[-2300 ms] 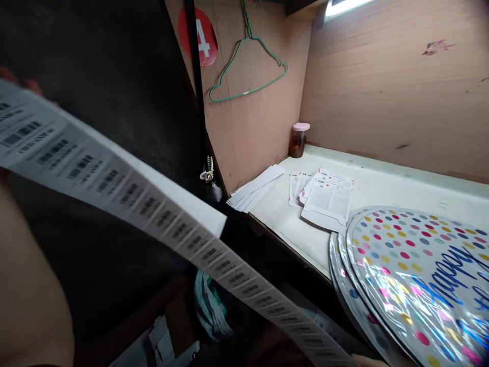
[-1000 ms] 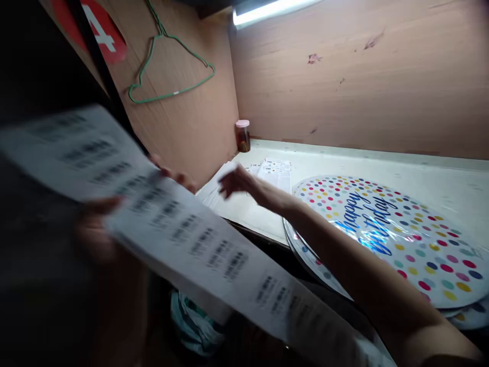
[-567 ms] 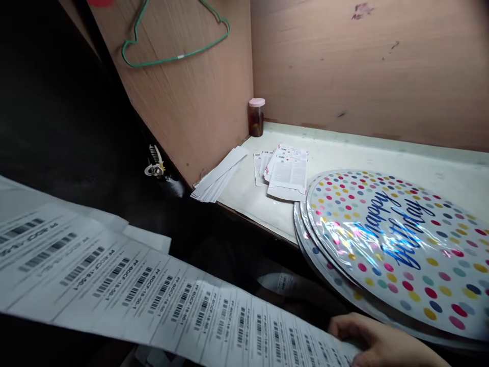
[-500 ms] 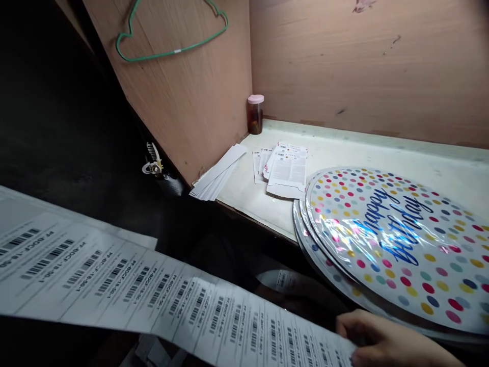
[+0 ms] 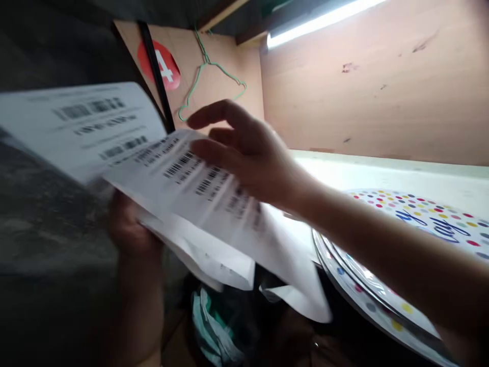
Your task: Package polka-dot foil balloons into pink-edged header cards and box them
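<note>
A long strip of white barcode labels (image 5: 183, 188) hangs folded over itself, its near end drooping in a loop. My left hand (image 5: 132, 221) is closed on the strip from below, its fingers partly hidden by the paper. Above the strip is my right hand (image 5: 255, 153), slightly blurred. Its index finger and thumb are apart with a gap between them, and the thumb lies over the printed labels. At the left, another length of labels (image 5: 87, 122) fans upward.
Round dotted birthday foil pieces (image 5: 458, 224) lie stacked on the white table (image 5: 317, 168), behind my right forearm. A green hanger (image 5: 198, 76) hangs on the wooden side panel. A lit tube lamp (image 5: 324, 23) runs along the top. Below is a greenish cloth (image 5: 212, 326).
The strip has been raised and folded over. My right hand has moved up and left from the strip's lower end, and my left hand has come into view. The camera has tilted upward.
</note>
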The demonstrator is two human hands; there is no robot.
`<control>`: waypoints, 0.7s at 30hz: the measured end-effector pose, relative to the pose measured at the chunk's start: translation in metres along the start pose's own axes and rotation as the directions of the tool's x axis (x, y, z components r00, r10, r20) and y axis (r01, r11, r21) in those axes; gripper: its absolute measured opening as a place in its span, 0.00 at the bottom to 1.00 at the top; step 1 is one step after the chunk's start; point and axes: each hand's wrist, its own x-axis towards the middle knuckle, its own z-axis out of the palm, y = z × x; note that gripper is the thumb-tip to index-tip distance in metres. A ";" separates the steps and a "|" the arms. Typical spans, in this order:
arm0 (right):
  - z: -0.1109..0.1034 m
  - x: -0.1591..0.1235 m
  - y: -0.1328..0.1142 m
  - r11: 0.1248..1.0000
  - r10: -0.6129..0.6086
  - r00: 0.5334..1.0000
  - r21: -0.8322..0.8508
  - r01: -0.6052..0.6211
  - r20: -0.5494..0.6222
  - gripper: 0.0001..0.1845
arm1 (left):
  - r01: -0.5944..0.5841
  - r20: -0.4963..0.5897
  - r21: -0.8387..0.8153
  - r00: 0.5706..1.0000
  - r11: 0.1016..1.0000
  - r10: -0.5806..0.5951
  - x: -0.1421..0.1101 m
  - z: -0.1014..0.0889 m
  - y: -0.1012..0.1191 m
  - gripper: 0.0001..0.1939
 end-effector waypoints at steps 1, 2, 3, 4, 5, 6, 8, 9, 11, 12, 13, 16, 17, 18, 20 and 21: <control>0.013 0.012 0.007 0.997 -0.075 0.996 0.007 0.075 -0.050 0.10 | -0.049 0.067 -0.031 0.996 0.998 0.051 -0.009 0.004 -0.008 0.22; 0.024 0.020 0.014 0.990 -0.143 0.985 -0.007 0.143 -0.097 0.08 | -0.046 0.137 -0.065 0.989 0.997 0.054 -0.016 0.007 -0.015 0.21; 0.031 0.027 0.020 0.980 -0.199 0.971 -0.044 0.194 -0.135 0.07 | -0.005 0.208 -0.093 0.978 0.996 0.024 -0.022 0.009 -0.022 0.23; 0.035 0.031 0.026 0.970 -0.234 0.960 -0.102 0.220 -0.156 0.06 | 0.054 0.265 -0.112 0.964 0.992 -0.023 -0.026 0.009 -0.027 0.26; 0.037 0.035 0.030 0.961 -0.244 0.957 -0.172 0.217 -0.158 0.06 | 0.109 0.306 -0.121 0.950 0.987 -0.067 -0.028 0.008 -0.032 0.30; 0.038 0.038 0.034 0.952 -0.227 0.962 -0.243 0.186 -0.152 0.06 | 0.149 0.337 -0.125 0.936 0.981 -0.099 -0.029 0.006 -0.036 0.33; 0.036 0.043 0.039 0.931 -0.144 0.982 -0.354 0.093 -0.121 0.07 | 0.173 0.373 -0.137 0.921 0.975 -0.111 -0.029 0.001 -0.042 0.36; 0.034 0.046 0.041 0.919 -0.103 0.990 -0.389 0.058 -0.097 0.07 | 0.172 0.396 -0.137 0.912 0.975 -0.105 -0.029 -0.001 -0.044 0.37; 0.030 0.052 0.044 0.896 -0.055 0.998 -0.443 0.039 -0.024 0.07 | 0.200 0.433 -0.110 0.891 0.974 -0.134 -0.028 -0.004 -0.048 0.36; 0.027 0.055 0.046 0.884 -0.033 0.999 -0.466 0.036 0.013 0.08 | 0.227 0.427 -0.089 0.888 0.970 -0.169 -0.028 -0.004 -0.050 0.35; 0.023 0.056 0.047 0.874 -0.015 0.999 -0.486 0.028 0.031 0.09 | 0.261 0.400 -0.070 0.891 0.963 -0.212 -0.028 -0.003 -0.051 0.34; 0.003 0.043 0.053 0.874 -0.017 0.998 -0.486 -0.012 -0.056 0.15 | 0.373 0.308 -0.093 0.893 0.923 -0.329 -0.027 -0.001 -0.049 0.32; -0.006 0.031 0.057 0.892 -0.039 0.995 -0.451 -0.007 -0.091 0.16 | 0.418 0.323 -0.101 0.872 0.903 -0.367 -0.025 -0.001 -0.046 0.31; -0.016 0.015 0.063 0.919 -0.050 0.993 -0.395 0.004 -0.107 0.17 | 0.462 0.355 -0.101 0.844 0.881 -0.402 -0.021 -0.001 -0.041 0.31; -0.031 -0.027 0.084 0.972 0.008 0.998 -0.234 -0.021 -0.057 0.22 | 0.483 0.382 -0.104 0.826 0.869 -0.414 -0.008 -0.003 -0.030 0.32; -0.036 -0.052 0.099 0.986 0.097 0.995 -0.132 -0.099 -0.018 0.25 | 0.451 0.346 -0.119 0.854 0.884 -0.389 0.001 -0.004 -0.022 0.32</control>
